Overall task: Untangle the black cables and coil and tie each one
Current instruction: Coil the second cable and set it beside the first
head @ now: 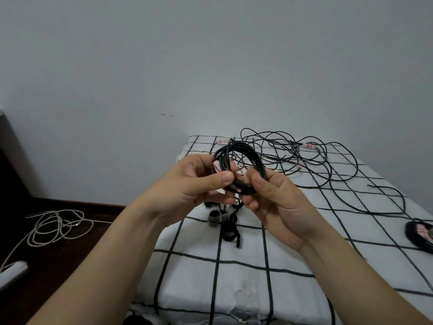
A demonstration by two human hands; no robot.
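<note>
A black cable wound into a coil [243, 152] is held up above the table between both hands. My left hand [199, 181] pinches the coil's lower left side between thumb and fingers. My right hand [271, 198] grips its lower right side, thumb pressed on the strands. A white label with red print shows inside the coil by my left fingers. Behind the coil, a loose tangle of black cables [304, 158] sprawls over the far part of the table. Another coiled black cable [419, 233] lies at the right edge.
The table wears a white cloth with a black grid [246, 277]. Several black and grey strap ties [225, 224] lie just below my hands. A white cable [56, 226] lies looped on the dark floor at left. A plain wall stands behind.
</note>
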